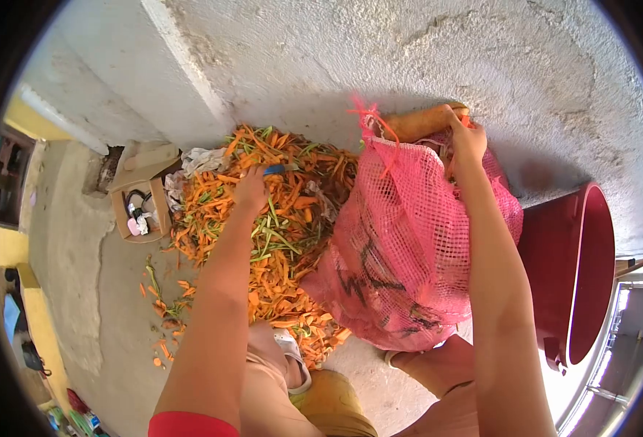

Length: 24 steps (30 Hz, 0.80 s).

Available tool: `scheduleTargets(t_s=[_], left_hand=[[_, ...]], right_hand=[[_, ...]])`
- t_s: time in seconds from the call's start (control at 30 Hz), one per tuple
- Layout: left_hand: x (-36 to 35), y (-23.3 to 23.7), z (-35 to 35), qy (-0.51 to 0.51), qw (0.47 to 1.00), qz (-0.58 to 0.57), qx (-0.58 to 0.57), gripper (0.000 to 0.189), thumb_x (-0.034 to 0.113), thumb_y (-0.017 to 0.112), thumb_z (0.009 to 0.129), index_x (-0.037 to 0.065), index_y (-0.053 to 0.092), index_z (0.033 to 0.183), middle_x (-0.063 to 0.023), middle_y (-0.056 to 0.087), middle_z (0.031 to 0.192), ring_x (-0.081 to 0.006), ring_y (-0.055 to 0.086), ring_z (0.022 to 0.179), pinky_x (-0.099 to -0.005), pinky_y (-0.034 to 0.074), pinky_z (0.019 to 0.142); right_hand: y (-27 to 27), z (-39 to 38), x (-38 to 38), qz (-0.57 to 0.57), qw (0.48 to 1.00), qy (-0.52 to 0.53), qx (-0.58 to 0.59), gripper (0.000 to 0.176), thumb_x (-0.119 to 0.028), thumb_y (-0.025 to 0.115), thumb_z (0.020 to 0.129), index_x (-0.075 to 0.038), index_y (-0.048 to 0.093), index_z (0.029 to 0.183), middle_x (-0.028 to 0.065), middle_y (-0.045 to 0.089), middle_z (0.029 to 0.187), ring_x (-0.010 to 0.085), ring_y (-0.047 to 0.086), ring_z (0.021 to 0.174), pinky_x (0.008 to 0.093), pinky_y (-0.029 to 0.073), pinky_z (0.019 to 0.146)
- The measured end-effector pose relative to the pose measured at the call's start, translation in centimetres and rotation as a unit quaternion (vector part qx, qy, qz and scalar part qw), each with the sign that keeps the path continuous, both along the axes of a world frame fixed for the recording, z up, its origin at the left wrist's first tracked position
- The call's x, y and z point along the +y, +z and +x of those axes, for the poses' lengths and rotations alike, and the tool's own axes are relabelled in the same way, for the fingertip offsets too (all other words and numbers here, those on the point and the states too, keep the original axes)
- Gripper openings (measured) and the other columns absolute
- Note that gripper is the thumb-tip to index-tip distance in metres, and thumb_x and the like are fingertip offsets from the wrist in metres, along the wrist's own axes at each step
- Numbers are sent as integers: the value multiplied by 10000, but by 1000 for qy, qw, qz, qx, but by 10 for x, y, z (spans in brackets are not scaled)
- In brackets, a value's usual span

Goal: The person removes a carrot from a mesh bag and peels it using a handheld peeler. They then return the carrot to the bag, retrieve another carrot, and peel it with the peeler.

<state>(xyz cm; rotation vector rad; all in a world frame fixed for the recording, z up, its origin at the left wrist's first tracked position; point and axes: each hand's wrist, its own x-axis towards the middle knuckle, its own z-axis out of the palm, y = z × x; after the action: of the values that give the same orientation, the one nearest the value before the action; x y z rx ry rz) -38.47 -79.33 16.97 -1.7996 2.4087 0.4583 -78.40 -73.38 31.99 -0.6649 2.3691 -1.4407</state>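
Observation:
My left hand [252, 193] is closed round a small blue-handled knife [274, 170], its short pale blade pointing right over a heap of orange and green carrot peelings [285, 218]. At the mouth of a pink mesh sack [394, 240], my right hand [467, 138] grips the right end of a thick carrot [416, 124]. The sack stands upright and bulges, with a loose pink tie at its upper left corner. Its contents show only dimly through the mesh.
A dark red tub [554, 247] stands right of the sack by the rough wall [379, 51]. An open cardboard box [163, 207] with small items lies left of the heap. Below me is a yellow bucket [328, 408], between my legs. Scraps lie on the concrete floor [128, 320].

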Motion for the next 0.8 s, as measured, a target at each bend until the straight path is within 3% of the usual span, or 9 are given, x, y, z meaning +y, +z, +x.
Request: scheduleTargets(t_s=[0.07, 0.2, 0.4, 0.5, 0.6, 0.63, 0.73, 0.8], left_hand=[[-5, -7, -13, -68, 995, -18, -77, 482, 133, 519, 791, 112, 323, 1232, -73, 375, 1208, -261, 430, 1051, -363, 503, 691], [-15, -9, -32, -63, 992, 31, -101, 512, 157, 532, 798, 125, 302, 1254, -77, 392, 1197, -257, 454, 1030, -380, 470, 767], [-8, 18, -47, -120, 947, 50, -295, 338, 166, 543, 798, 108, 491, 1127, -65, 408, 1188, -246, 490, 984, -399, 408, 841], [2, 21, -30, -131, 964, -71, -218, 222, 150, 538, 802, 75, 566, 1009, -69, 481, 1093, -237, 535, 880, -375, 443, 785], [8, 42, -17, -127, 981, -118, 85, 168, 118, 519, 813, 43, 575, 952, -111, 534, 959, -220, 557, 763, -352, 461, 679], [9, 55, -15, -129, 978, -112, 119, 157, 110, 497, 829, 12, 562, 933, -119, 542, 795, -198, 553, 674, -349, 445, 597], [8, 86, -12, -26, 921, 13, 390, 174, 141, 490, 841, -8, 552, 905, -106, 507, 719, -186, 535, 629, -350, 431, 584], [18, 130, -12, 18, 894, 70, 441, 234, 200, 464, 866, 22, 539, 997, -39, 486, 684, -155, 473, 567, -298, 424, 568]], right_hand=[[-1, -1, -3, -10, 1000, -3, 12, 686, -420, 740, 547, 53, 506, 986, 176, 554, 956, 256, 547, 891, 324, 417, 797], [7, 7, 1, -52, 996, 3, 66, 587, -340, 736, 566, 3, 532, 996, 166, 561, 940, 243, 554, 872, 320, 428, 771], [14, 14, 5, -93, 995, 18, 13, 503, -278, 723, 584, -7, 559, 975, 146, 594, 883, 236, 579, 797, 319, 449, 717], [16, 15, 7, -76, 995, 24, 58, 500, -283, 719, 586, 16, 571, 958, 167, 601, 881, 246, 585, 806, 326, 451, 722], [31, 23, 12, -91, 987, 66, 112, 486, -268, 714, 610, 25, 567, 968, 186, 598, 893, 254, 586, 820, 326, 448, 736], [39, 29, 15, -110, 982, 88, 128, 479, -259, 713, 616, 25, 564, 972, 184, 597, 892, 255, 586, 820, 325, 447, 739], [71, 54, 27, -142, 961, 144, 186, 410, -200, 706, 641, -3, 562, 970, 150, 589, 892, 241, 579, 819, 321, 447, 738], [92, 66, 34, -168, 937, 185, 242, 391, -185, 706, 641, -18, 562, 964, 135, 582, 888, 232, 576, 819, 322, 447, 733]])
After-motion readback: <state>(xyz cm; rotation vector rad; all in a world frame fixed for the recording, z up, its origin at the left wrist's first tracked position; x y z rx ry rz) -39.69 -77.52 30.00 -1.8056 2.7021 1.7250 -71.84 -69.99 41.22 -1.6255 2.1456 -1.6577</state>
